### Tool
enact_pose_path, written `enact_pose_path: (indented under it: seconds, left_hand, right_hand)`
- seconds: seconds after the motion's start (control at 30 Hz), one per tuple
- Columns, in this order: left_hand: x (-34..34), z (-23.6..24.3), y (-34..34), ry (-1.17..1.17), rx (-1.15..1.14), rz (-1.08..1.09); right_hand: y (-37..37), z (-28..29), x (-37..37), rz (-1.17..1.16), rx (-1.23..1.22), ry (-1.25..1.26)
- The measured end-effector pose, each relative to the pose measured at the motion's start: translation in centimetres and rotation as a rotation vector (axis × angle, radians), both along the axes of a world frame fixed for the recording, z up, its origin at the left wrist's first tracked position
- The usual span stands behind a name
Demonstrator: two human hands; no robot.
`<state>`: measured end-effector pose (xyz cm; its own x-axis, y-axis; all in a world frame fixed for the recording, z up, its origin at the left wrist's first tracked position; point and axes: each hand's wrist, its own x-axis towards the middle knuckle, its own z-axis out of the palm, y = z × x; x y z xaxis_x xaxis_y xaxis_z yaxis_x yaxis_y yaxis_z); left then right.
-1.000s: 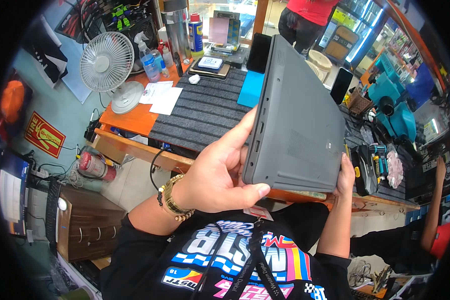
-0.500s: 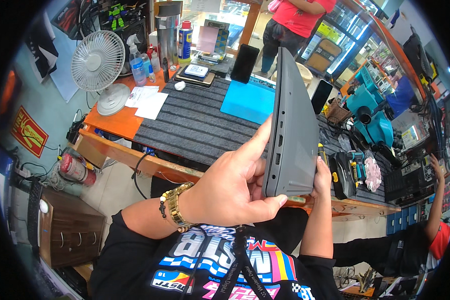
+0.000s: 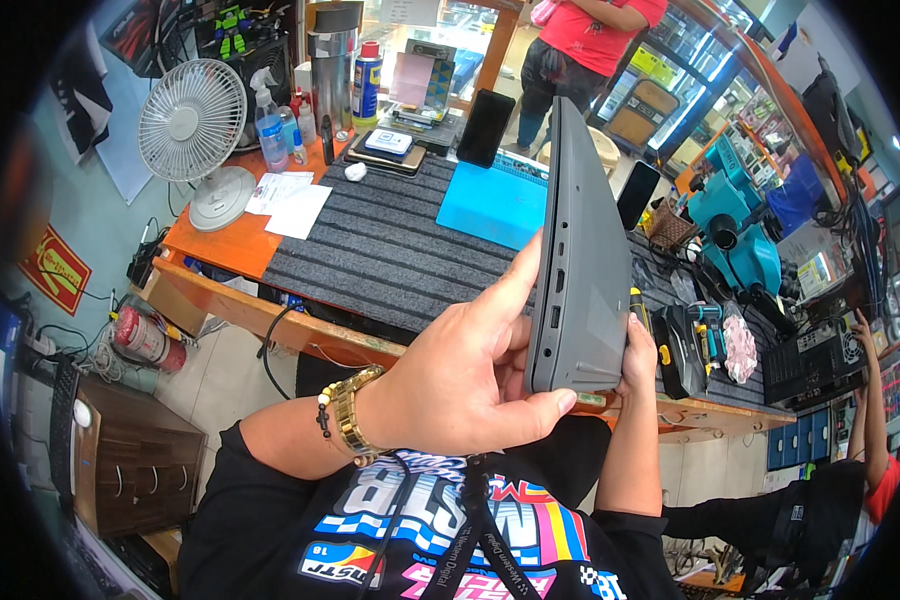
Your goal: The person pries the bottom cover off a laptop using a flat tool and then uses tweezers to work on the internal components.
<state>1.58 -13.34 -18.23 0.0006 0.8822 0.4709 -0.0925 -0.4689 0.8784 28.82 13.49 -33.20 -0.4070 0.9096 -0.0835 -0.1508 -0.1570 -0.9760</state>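
Observation:
A closed dark grey laptop (image 3: 592,270) is held up on edge in front of my chest, above the near side of the bench. One narrow side with its row of ports faces me. My left hand (image 3: 460,375), with a gold watch (image 3: 352,412) and a beaded bracelet at the wrist, grips the lower near corner, its thumb along the bottom and a finger stretched up the left face. My right hand (image 3: 638,355) supports the laptop from the right; its fingers are partly hidden behind the casing.
A grey ribbed mat (image 3: 360,240) covers the bench, with a blue mat (image 3: 485,205) and propped phone (image 3: 487,128) beyond. A white fan (image 3: 192,120) and bottles stand left. Tools, a teal microscope (image 3: 735,220) and a black computer case (image 3: 815,365) line the right. Two other people are nearby.
The laptop and both my hands keep nearly the same pose. The view shifts slightly. At the far right, the other person's arms have moved near the computer case.

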Motion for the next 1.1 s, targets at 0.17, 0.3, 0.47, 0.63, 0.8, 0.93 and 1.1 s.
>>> enact_pose_path:
  seconds: [0.17, 0.3, 0.47, 0.63, 0.8, 0.93, 1.1]
  left_hand:
    - [0.1, 0.6, -0.2, -0.064, -0.007, 0.001]
    - [0.1, 1.1, 0.3, -0.138, 0.046, 0.143]
    - [-0.4, 2.2, 4.0, -0.050, 0.334, 0.550]
    - [-2.3, 4.2, 6.5, -0.303, 0.412, 0.546]
    - [-6.4, 6.5, 8.3, -0.126, 0.475, 0.634]
    - [-8.0, 7.3, 9.3, -0.045, 0.468, 0.588]
    - [-8.4, 7.3, 9.9, 0.033, 0.509, 0.431]
  right_hand:
    - [-0.9, 1.0, -1.0, -0.088, -0.016, -0.088]
    - [-1.8, 1.2, -2.3, -0.141, -0.058, -0.036]
    - [-5.4, 0.9, -6.7, -0.317, -0.082, 0.092]
    - [-7.9, 0.1, -10.3, -0.192, -0.143, 0.298]
    - [-7.7, 2.0, -9.2, 0.320, -0.209, 0.130]
    - [-8.2, 2.5, -10.7, 0.407, -0.432, 0.152]
    - [-8.4, 2.5, -10.7, 0.443, -0.442, 0.151]
